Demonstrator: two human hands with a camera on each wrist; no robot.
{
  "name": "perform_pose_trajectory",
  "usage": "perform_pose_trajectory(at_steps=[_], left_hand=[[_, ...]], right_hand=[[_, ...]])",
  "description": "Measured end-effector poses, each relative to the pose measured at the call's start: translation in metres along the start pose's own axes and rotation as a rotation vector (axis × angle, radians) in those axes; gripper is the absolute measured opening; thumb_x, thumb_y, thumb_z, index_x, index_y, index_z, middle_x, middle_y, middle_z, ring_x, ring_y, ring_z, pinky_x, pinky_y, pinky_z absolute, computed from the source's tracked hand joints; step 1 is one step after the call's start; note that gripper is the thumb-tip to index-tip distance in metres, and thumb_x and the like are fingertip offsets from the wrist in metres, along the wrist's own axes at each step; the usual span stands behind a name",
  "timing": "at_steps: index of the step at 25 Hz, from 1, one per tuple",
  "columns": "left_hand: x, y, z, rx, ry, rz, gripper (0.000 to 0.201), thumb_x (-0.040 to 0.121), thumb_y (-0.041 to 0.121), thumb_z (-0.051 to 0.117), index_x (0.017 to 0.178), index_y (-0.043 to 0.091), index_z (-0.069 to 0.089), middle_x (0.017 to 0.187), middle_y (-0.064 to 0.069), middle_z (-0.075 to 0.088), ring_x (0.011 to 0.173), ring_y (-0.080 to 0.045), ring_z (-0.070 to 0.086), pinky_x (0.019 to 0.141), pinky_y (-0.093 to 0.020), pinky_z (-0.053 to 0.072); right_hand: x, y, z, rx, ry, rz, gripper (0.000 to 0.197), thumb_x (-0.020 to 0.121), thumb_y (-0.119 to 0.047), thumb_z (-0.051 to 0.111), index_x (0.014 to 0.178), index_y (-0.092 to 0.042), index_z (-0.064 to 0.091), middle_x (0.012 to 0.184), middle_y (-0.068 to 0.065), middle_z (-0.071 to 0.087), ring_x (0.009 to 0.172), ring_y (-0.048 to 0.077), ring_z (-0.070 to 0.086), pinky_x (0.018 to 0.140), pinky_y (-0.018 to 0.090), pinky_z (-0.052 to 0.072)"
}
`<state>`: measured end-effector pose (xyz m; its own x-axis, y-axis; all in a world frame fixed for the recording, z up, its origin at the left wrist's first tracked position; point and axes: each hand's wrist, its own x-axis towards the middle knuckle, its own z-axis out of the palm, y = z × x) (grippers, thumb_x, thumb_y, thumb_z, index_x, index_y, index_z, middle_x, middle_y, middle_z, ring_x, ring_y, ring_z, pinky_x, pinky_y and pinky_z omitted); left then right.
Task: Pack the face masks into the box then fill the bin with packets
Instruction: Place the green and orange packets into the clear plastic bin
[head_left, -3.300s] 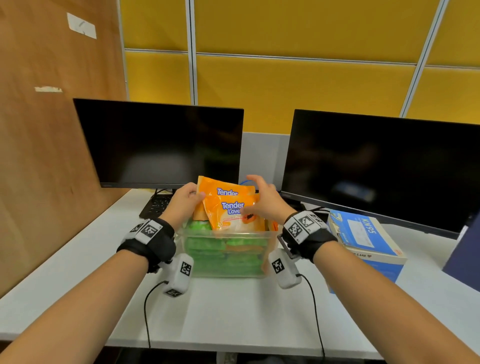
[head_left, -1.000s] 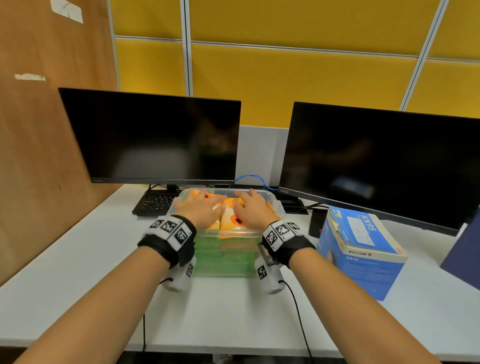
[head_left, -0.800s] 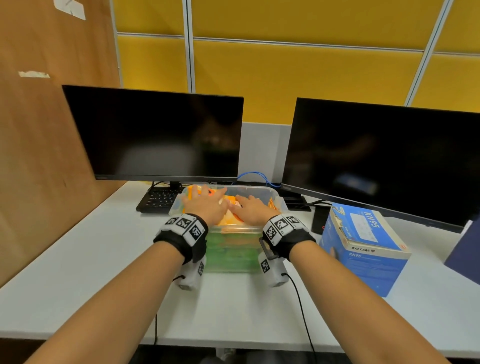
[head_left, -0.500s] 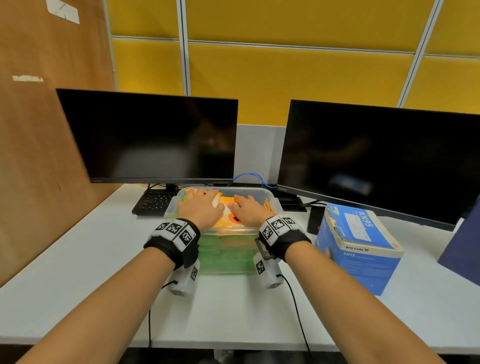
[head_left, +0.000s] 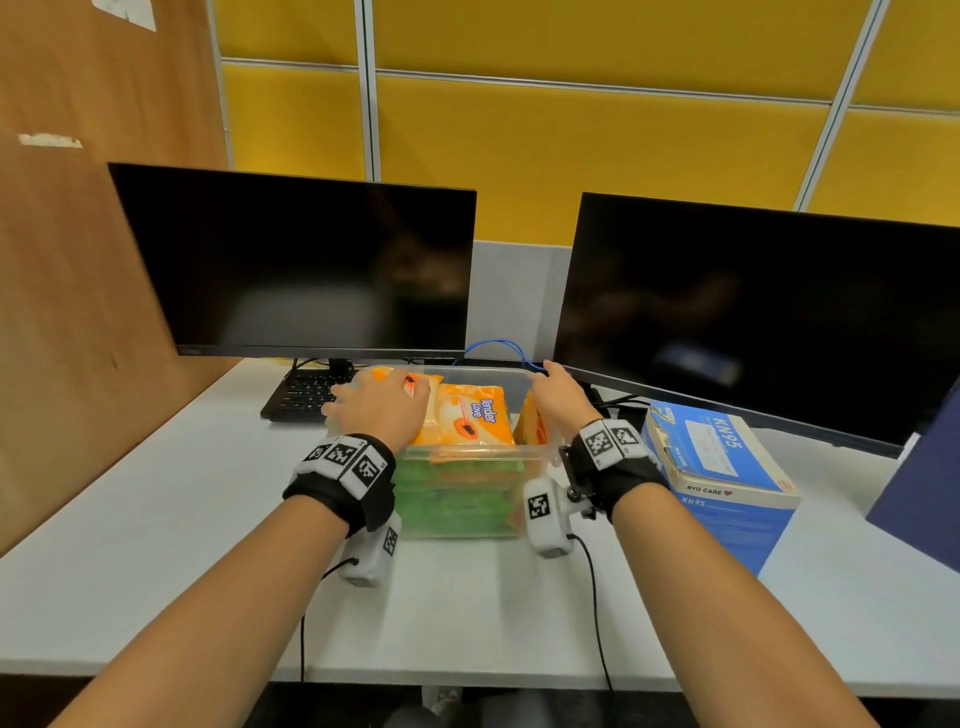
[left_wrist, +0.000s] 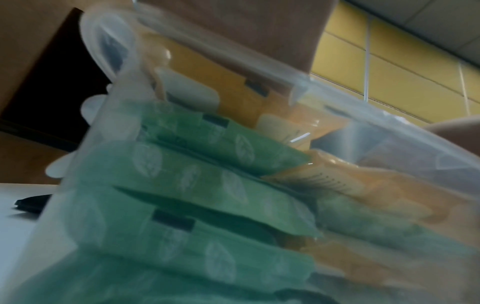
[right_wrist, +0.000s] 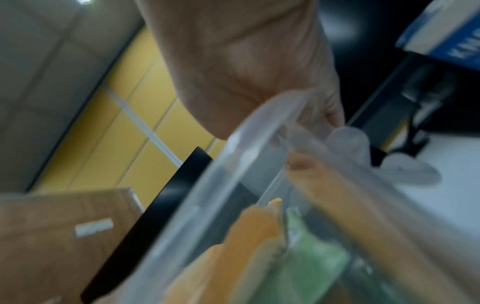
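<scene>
Left hand (head_left: 382, 402) has slid off the middle to the bin's left edge, fingers spread fairly flat on an orange packet there, gripping nothing I can make out. Clear bin (head_left: 470, 453) sits mid-worktop (head_left: 156, 545), green packets (head_left: 457, 501) at the bottom, orange packets (head_left: 475, 415) on top, centre one now uncovered. Right hand (head_left: 558, 397) has moved out to the bin's right rim, fingers curled over it; blue KN95 mask box (head_left: 722, 480) just right, closed.
</scene>
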<state>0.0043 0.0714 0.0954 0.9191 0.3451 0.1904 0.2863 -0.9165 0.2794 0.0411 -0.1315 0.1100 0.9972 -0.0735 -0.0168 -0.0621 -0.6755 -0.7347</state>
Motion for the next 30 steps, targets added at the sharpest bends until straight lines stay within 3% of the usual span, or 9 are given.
perform_pose_trajectory(at_steps=[4,7,9,12,16,18,21,26,30], left_hand=[[-0.004,0.008,-0.002,0.020,-0.068,-0.020,0.059,0.089,0.064,0.021,0.138,0.037,0.040,0.148,-0.013,0.035,0.128,-0.044,0.037,0.101,-0.057,0.030],[0.003,-0.005,-0.014,-0.195,-0.080,-0.083,0.053,0.093,0.056,0.028,0.137,0.029,0.041,0.145,-0.017,0.032,0.129,-0.043,0.034,0.105,-0.054,0.028],[0.026,-0.025,-0.020,-0.394,-0.052,-0.098,0.047,0.098,0.040,0.032,0.134,0.013,0.044,0.138,-0.023,0.042,0.126,-0.042,0.040,0.105,-0.050,0.034],[0.047,-0.050,-0.007,-0.519,-0.164,-0.134,0.043,0.098,0.029,0.042,0.121,-0.004,0.054,0.125,-0.028,0.057,0.116,-0.042,0.054,0.100,-0.044,0.044],[0.032,-0.044,0.002,-0.738,-0.240,-0.171,0.040,0.098,0.019,0.045,0.125,-0.009,0.055,0.126,-0.030,0.057,0.117,-0.042,0.056,0.099,-0.044,0.047],[0.027,-0.038,0.002,-0.803,-0.193,-0.214,0.037,0.098,0.011,0.044,0.128,-0.010,0.052,0.129,-0.031,0.055,0.120,-0.043,0.054,0.097,-0.043,0.046],[0.014,-0.017,0.006,-0.907,-0.062,-0.353,0.038,0.096,0.009,0.044,0.129,-0.010,0.050,0.132,-0.029,0.053,0.122,-0.041,0.053,0.098,-0.042,0.046],[-0.029,0.042,0.010,-1.141,0.347,-0.592,0.044,0.098,0.005,0.036,0.142,0.006,0.038,0.146,-0.018,0.037,0.129,-0.036,0.043,0.103,-0.037,0.034],[-0.062,0.091,0.019,-1.209,0.393,-0.700,0.053,0.096,0.045,0.029,0.142,0.021,0.036,0.146,-0.009,0.035,0.115,-0.024,0.045,0.098,-0.035,0.037]], right_hand=[[-0.006,-0.001,0.015,-0.303,0.024,-0.043,0.060,0.094,-0.019,0.051,0.148,-0.019,0.027,0.144,0.014,0.036,0.126,0.034,0.045,0.098,0.043,0.041],[-0.009,0.011,-0.010,0.199,-0.088,-0.060,0.060,0.094,-0.018,0.055,0.149,-0.019,0.030,0.141,0.011,0.046,0.122,0.026,0.052,0.102,0.039,0.044],[-0.010,0.029,-0.042,0.322,0.043,-0.076,0.053,0.094,-0.021,0.054,0.145,-0.016,0.040,0.125,0.008,0.059,0.111,0.022,0.057,0.100,0.036,0.044],[-0.007,0.070,-0.100,-0.151,0.360,-0.021,0.047,0.091,-0.024,0.052,0.138,-0.020,0.048,0.132,0.012,0.055,0.123,0.031,0.049,0.103,0.039,0.039],[-0.012,0.139,-0.144,-0.412,0.184,0.270,0.053,0.086,-0.035,0.053,0.137,-0.026,0.044,0.138,0.012,0.049,0.121,0.034,0.049,0.095,0.041,0.043],[-0.017,0.156,-0.140,-0.399,0.133,0.255,0.047,0.084,-0.045,0.049,0.126,-0.023,0.050,0.129,0.010,0.058,0.108,0.028,0.059,0.080,0.035,0.047],[-0.021,0.159,-0.141,-0.406,0.165,0.223,0.060,0.093,-0.048,0.048,0.145,-0.020,0.038,0.141,0.010,0.049,0.122,0.028,0.052,0.096,0.037,0.042],[-0.035,0.165,-0.151,-0.354,0.044,0.162,0.060,0.100,-0.043,0.041,0.152,-0.020,0.022,0.150,0.011,0.039,0.129,0.028,0.045,0.097,0.035,0.039],[-0.034,0.152,-0.140,-0.286,0.077,0.143,0.051,0.102,-0.032,0.040,0.147,-0.010,0.031,0.144,0.015,0.045,0.128,0.029,0.046,0.101,0.034,0.036]])
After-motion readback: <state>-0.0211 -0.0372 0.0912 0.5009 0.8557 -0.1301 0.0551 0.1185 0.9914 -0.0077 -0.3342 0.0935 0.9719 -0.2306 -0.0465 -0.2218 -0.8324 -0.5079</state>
